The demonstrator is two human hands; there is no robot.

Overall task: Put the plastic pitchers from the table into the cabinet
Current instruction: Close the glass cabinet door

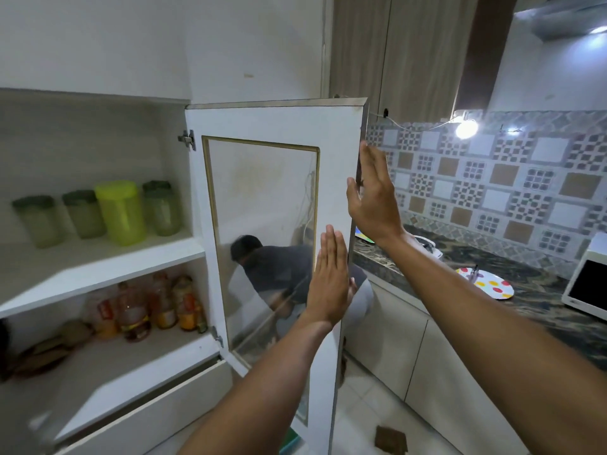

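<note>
The white cabinet stands open, its glass-paned door (276,126) swung out towards me. On the upper shelf (98,261) stand several plastic pitchers: a bright yellow-green one (121,213) and three pale green ones with dark lids (37,221) (84,214) (161,208). My left hand (328,277) lies flat, fingers straight, against the inner face of the door near its free edge. My right hand (372,195) is higher up at the door's outer edge, fingers extended, thumb around the edge. Neither hand holds a pitcher.
The lower shelf holds oil bottles (133,313) and packets. To the right runs a dark stone counter (525,290) with a spotted plate (489,284) and a white microwave (588,287). A person shows in the door glass (262,264).
</note>
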